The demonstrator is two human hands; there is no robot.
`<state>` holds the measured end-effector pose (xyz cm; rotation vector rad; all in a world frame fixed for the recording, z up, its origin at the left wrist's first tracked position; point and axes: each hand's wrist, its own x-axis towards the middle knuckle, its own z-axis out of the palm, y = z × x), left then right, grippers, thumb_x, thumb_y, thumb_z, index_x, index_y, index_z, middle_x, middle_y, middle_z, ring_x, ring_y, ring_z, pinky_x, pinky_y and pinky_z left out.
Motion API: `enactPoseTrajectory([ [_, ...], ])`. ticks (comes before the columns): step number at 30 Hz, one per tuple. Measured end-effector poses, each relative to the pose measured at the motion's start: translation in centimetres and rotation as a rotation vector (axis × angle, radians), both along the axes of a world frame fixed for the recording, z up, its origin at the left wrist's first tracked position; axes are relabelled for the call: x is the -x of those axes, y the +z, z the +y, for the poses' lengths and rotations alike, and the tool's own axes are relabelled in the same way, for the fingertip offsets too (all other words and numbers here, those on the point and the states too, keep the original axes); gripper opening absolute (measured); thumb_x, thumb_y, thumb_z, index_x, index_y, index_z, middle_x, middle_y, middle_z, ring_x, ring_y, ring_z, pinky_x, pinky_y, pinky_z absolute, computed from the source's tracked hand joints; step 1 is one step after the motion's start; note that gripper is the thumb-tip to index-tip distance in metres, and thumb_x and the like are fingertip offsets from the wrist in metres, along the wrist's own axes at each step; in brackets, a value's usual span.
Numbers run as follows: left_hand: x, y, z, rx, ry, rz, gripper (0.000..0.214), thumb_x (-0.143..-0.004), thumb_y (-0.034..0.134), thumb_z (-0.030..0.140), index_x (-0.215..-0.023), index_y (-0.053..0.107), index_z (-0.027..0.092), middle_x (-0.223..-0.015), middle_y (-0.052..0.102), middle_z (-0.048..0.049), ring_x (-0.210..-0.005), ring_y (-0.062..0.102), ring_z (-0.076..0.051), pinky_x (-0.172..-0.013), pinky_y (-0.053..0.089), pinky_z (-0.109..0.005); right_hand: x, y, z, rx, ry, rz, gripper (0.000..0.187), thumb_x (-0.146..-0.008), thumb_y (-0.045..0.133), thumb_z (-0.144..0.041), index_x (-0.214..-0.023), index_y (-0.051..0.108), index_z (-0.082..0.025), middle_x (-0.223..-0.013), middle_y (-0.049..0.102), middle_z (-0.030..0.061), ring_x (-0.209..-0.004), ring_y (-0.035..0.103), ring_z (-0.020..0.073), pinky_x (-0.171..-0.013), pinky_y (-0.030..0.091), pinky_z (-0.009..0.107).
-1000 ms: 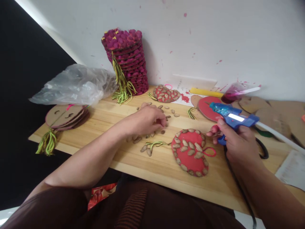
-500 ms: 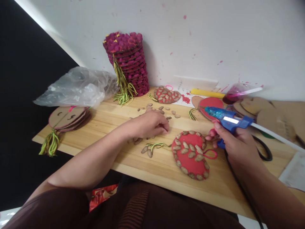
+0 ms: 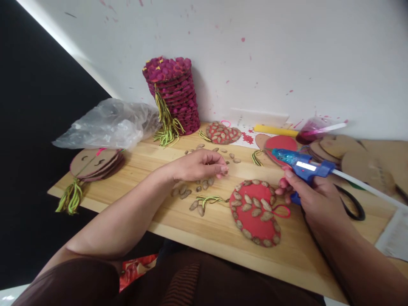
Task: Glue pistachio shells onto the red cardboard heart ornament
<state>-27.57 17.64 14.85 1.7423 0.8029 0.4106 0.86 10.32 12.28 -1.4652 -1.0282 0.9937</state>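
Basically, left hand (image 3: 199,165) over loose peanuts (image 3: 185,194), right hand (image 3: 321,193) on blue glue gun (image 3: 304,165).
Left thumb and fingertips pinched together, contents unclear; right fingers curled round gun; red peanut-edged heart (image 3: 255,219) between hands.

Can't read any text here tbh, the pale patch (image 3: 306,166) on the blue glue gun (image 3: 290,158) is just illegible.

My glue gun (image 3: 301,159) is deep blue, turning translucent teal at the nose (image 3: 278,154). The heart (image 3: 253,223) is red, patterned with tan peanuts (image 3: 247,198); its loop (image 3: 286,209) is hot pink. The tower (image 3: 180,95) is magenta (yellow stars (image 3: 158,67) on top), and my brown clothes (image 3: 239,278) show a striped patch (image 3: 182,284).
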Motion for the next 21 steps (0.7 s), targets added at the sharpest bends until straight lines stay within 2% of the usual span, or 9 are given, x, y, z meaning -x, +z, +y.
enactPoseTrajectory([
  [4,-0.17,0.46,-0.25,-0.009,0.006,-0.049,0.029,-0.095,0.052,0.045,-0.087,0.055,0.017,-0.080,0.059,-0.0011,-0.075,0.055,-0.013,-0.073,0.045,-0.026,-0.17,-0.16,0.01,0.002,0.015,-0.004,0.037,-0.069,0.083,-0.049,-0.084,0.067,-0.018,-0.066,0.064,-0.0004,-0.054,0.064,0.0154,-0.039,0.047,0.021],
  [8,-0.50,0.92,-0.57,-0.041,-0.008,-0.090,0.030,-0.098,0.047,0.044,-0.083,0.049,0.018,-0.076,0.050,0.0019,-0.071,0.048,-0.011,-0.069,0.040,-0.025,-0.46,-0.43,0.01,-0.010,0.027,-0.042,0.033,-0.074,0.081,-0.047,-0.079,0.065,-0.019,-0.067,0.065,0.0000,-0.055,0.063,0.0145,-0.040,0.047,0.020],
  [13,-0.81,0.91,-0.75,-0.131,0.066,-0.051,0.036,-0.101,0.040,0.046,-0.080,0.048,0.018,-0.074,0.043,0.0020,-0.068,0.041,-0.011,-0.066,0.038,-0.025,-0.66,-0.67,0.06,0.010,0.027,-0.020,0.032,-0.074,0.081,-0.046,-0.081,0.066,-0.019,-0.068,0.066,0.0001,-0.056,0.064,0.0149,-0.039,0.046,0.020],
  [21,-0.87,0.33,-0.71,-0.209,0.144,-0.139,0.036,-0.099,0.045,0.050,-0.080,0.045,0.019,-0.073,0.040,0.0029,-0.065,0.037,-0.010,-0.059,0.034,-0.024,-0.42,-0.44,-0.03,0.018,0.017,0.007,0.032,-0.074,0.081,-0.045,-0.084,0.067,-0.019,-0.067,0.065,0.0001,-0.056,0.064,0.0150,-0.040,0.046,0.020],
])
